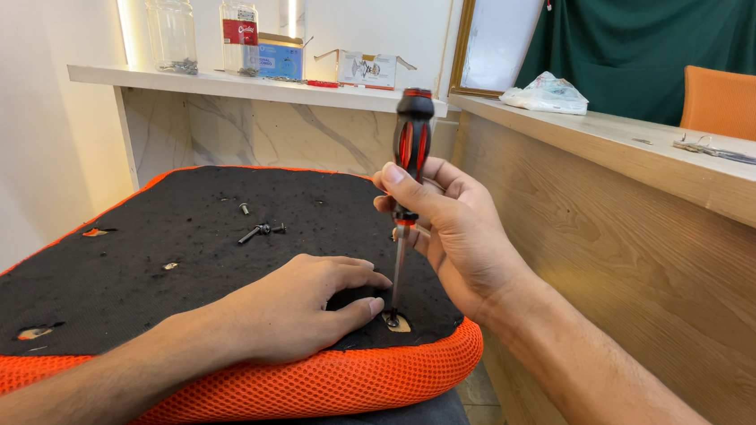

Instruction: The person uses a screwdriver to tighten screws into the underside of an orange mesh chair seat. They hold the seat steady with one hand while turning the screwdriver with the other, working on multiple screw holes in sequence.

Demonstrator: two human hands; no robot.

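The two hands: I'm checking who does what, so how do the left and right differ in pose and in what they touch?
The left hand lies flat, palm down on the black cushion underside; the right hand is raised off it. The left grips nothing, while the right is closed round the screwdriver, which stands almost upright. Both are bare and sit by the same corner hole.
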